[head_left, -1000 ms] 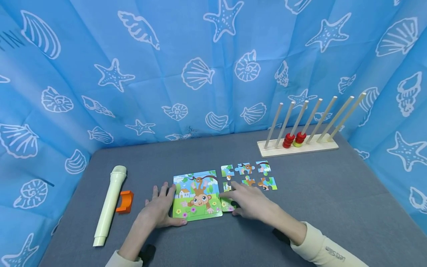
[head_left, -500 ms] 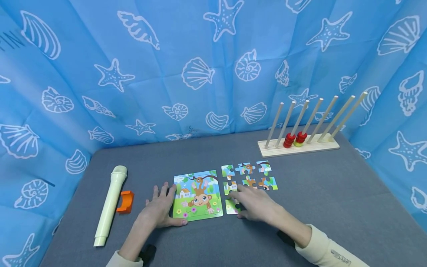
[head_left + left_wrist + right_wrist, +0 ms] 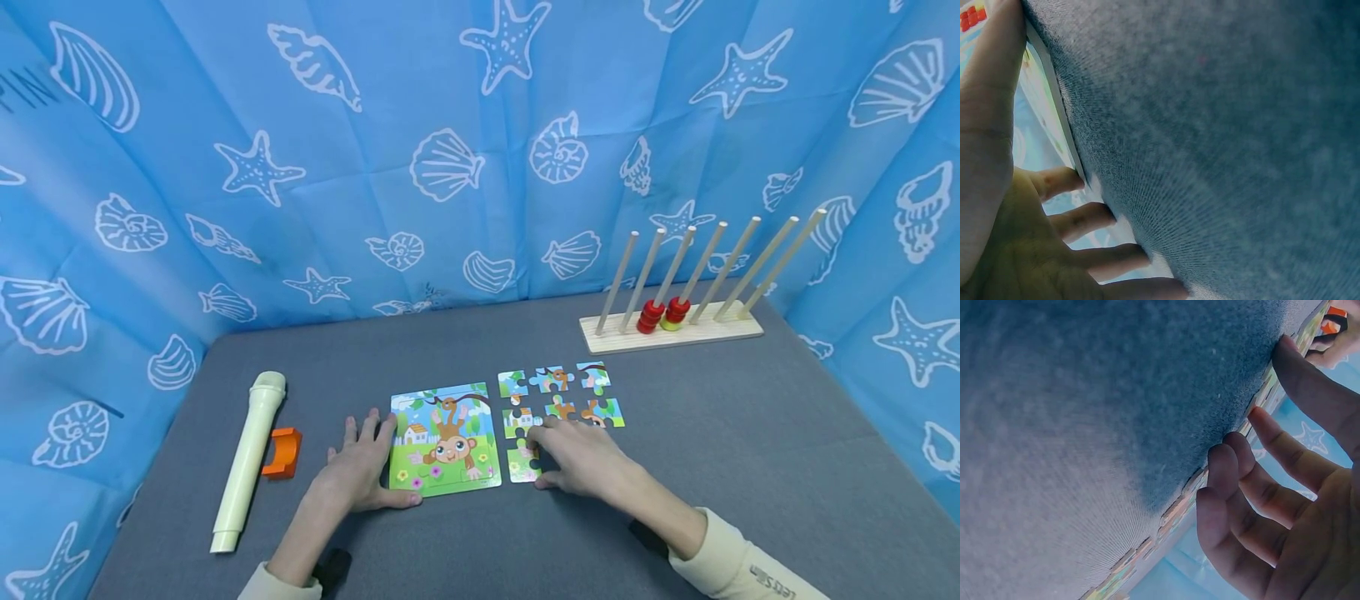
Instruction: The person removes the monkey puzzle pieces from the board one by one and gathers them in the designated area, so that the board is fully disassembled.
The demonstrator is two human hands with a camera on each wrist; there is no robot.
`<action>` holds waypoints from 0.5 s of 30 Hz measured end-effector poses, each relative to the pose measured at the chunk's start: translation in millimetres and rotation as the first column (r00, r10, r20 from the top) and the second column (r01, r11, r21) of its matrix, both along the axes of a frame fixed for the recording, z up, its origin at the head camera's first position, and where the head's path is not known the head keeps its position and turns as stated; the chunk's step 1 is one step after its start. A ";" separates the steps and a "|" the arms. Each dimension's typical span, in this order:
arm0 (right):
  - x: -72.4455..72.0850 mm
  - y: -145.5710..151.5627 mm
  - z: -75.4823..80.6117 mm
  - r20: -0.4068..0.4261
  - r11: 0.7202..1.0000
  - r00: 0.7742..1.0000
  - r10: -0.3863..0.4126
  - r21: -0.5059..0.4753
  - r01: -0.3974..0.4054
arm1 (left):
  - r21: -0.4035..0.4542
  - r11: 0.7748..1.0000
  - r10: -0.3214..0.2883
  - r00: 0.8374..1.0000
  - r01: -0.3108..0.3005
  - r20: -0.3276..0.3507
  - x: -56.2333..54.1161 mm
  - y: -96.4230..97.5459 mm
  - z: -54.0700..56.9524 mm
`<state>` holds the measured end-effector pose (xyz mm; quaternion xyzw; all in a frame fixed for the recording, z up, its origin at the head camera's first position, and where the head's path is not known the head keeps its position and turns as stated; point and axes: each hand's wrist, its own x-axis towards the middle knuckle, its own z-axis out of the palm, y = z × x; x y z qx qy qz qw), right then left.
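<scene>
In the head view, a square monkey picture puzzle board (image 3: 450, 442) lies flat on the grey table. My left hand (image 3: 358, 468) rests along the board's left edge, fingers spread and thumb at its lower left corner. Right of the board, loose jigsaw pieces lie in rough rows. My right hand (image 3: 581, 458) is at the green corner piece (image 3: 521, 465), thumb and forefinger apart near its right side. It partly covers the pieces there. In the right wrist view the other fingers (image 3: 1222, 469) bend loosely just above the cloth. The house piece (image 3: 517, 421) lies just above the corner piece.
A pale green microphone-shaped stick (image 3: 249, 462) and an orange C-shaped block (image 3: 282, 454) lie at the left. A wooden peg rack (image 3: 622, 337) with red and yellow beads stands at the back right. A blue shell-print curtain (image 3: 450, 225) hangs behind.
The green corner piece has slid slightly right, away from the board, with my right hand. My right fingers then shifted further right, uncovering more of that piece and the house piece. My left hand stays put.
</scene>
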<state>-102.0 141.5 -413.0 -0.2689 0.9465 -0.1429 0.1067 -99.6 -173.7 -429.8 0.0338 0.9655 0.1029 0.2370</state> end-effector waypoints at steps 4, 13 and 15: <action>0.1 0.5 -0.6 0.002 1.000 1.000 0.002 0.002 -0.002 | 0.002 1.000 0.002 1.000 -0.002 0.001 0.1 0.1 0.3; 1.4 0.0 3.0 0.001 1.000 1.000 0.002 0.008 -0.002 | 0.005 1.000 0.009 1.000 -0.009 0.017 -0.5 0.0 0.9; 1.7 -1.6 5.0 -0.006 1.000 1.000 0.009 0.007 -0.009 | 0.005 1.000 0.010 1.000 -0.010 0.020 -0.4 -0.3 0.9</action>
